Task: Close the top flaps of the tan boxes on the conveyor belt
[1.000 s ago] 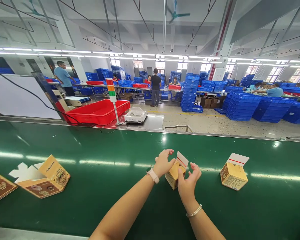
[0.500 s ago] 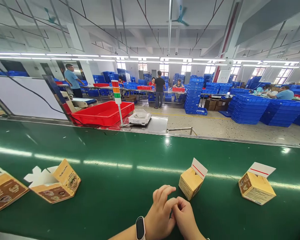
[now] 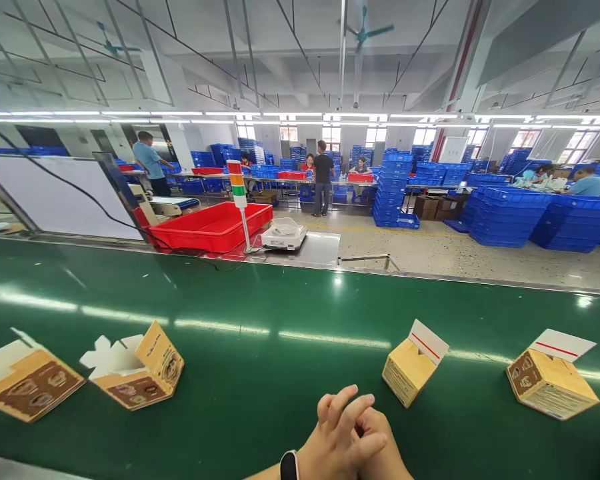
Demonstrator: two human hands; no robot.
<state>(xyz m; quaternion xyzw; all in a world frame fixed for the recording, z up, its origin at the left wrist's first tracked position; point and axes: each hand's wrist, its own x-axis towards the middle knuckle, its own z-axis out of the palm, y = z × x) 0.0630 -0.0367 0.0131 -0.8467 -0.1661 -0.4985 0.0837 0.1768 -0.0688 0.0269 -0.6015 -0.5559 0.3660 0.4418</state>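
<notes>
My left hand, with a dark-faced band on its wrist, is over the belt at the bottom middle. Its fingers are apart and it holds nothing visible. Pressed against it from behind is my right hand, whose fingers are mostly hidden. Nearest to them, up and to the right, stands a small tan carton with its white flap with a red line raised. Farther right is a similar carton, flap also up. To the left lie an open carton and another open carton, both showing white insides.
The green conveyor belt runs across the view. Beyond its far edge are a red bin, a signal light and a white scale. Blue crate stacks and several people at tables fill the background.
The cartons have shifted right along the belt. My hands have moved slightly right and down and come closer together, the left now covering more of the right.
</notes>
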